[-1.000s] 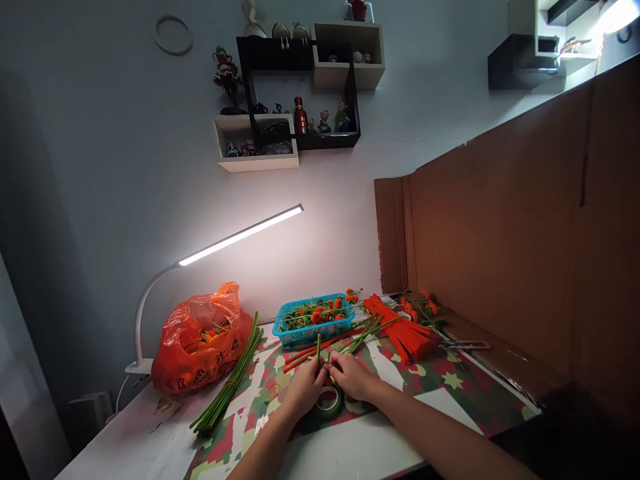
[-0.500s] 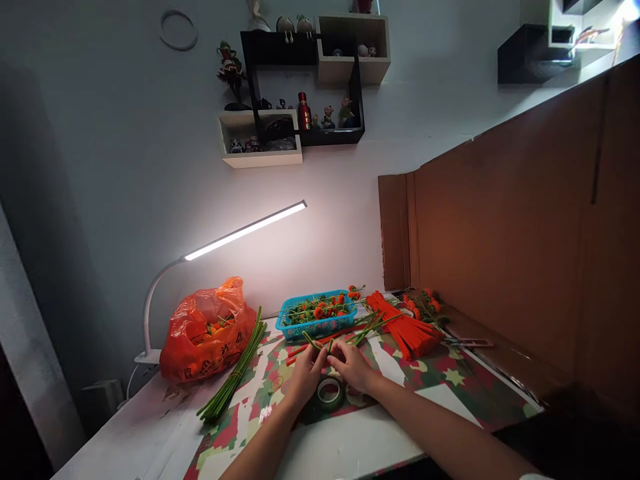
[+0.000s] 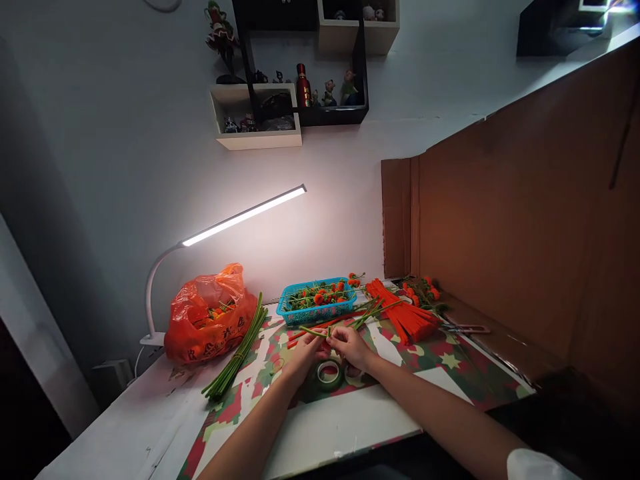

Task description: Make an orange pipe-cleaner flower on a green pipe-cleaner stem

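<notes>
My left hand and my right hand meet over the patterned mat, both pinched on a thin green stem that now lies nearly level between them. A roll of green tape lies on the mat just below my hands. Behind them stands a blue basket full of small orange flowers on green stems. Loose red and green stems lie between the basket and my fingers.
An orange plastic bag sits at the left by a bundle of long green stems. A white desk lamp arches above. Orange strips, more flowers and scissors lie right, against a cardboard wall.
The green stem has swung from upright to nearly level in my fingers. My hands have shifted slightly away from me, and the view has tilted downward.
</notes>
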`<state>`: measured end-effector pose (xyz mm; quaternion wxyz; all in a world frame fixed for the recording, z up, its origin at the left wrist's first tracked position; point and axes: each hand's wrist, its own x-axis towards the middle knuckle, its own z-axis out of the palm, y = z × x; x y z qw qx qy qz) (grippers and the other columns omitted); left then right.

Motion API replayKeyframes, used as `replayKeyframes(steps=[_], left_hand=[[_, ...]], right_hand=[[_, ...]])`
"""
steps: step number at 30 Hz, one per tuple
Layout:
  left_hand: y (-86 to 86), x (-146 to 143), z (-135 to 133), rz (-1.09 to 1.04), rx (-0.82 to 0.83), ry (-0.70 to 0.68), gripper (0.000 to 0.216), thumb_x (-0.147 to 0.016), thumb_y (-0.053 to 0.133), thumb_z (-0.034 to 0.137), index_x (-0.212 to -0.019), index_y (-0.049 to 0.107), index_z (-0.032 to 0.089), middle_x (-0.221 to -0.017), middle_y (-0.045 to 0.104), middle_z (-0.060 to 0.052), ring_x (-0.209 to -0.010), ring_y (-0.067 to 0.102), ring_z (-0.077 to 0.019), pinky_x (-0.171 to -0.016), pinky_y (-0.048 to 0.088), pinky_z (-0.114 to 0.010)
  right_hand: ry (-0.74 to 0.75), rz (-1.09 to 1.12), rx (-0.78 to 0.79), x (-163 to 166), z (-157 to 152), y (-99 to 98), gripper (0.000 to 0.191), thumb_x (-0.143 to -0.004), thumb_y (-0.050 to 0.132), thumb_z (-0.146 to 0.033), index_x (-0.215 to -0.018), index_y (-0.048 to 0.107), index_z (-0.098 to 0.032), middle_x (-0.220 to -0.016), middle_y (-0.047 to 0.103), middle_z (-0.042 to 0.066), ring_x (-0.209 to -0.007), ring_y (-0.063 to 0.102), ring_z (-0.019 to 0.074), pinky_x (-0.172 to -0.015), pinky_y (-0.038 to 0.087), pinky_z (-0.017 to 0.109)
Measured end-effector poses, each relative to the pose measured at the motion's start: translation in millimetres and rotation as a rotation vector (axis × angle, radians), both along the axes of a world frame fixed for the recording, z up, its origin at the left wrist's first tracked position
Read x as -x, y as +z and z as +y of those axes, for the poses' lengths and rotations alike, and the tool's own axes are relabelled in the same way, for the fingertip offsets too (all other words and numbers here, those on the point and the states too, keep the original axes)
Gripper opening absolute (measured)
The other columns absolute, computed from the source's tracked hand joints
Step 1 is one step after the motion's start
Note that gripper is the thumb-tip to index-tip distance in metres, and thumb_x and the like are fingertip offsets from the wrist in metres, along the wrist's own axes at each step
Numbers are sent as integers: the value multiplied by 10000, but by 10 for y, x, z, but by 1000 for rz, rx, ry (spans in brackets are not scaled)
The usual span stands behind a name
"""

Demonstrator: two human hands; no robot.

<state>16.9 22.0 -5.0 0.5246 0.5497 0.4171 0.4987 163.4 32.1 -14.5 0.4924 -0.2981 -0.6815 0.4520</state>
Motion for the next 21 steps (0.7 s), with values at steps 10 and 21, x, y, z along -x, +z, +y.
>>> replayKeyframes(steps=[10, 21], left_hand=[[12, 31, -2, -130, -38, -13, 464, -575, 778, 422, -915, 643, 135, -836, 662, -58, -674, 617, -137, -637, 494, -258], [138, -36, -159, -200, 103, -185, 351, -628, 779, 359, -879, 685, 133, -777, 616, -25, -565, 509, -75, -510, 434, -197]], right_hand=[[47, 20, 15, -25, 30, 23, 439, -793, 491, -568, -583, 485, -183, -482, 432, -40, -447, 384, 97, -437, 296, 223], [70, 112, 157, -87, -19, 173, 407, -625, 716, -503, -858, 639, -178, -693, 586, -11, -620, 500, 119, -559, 364, 236]])
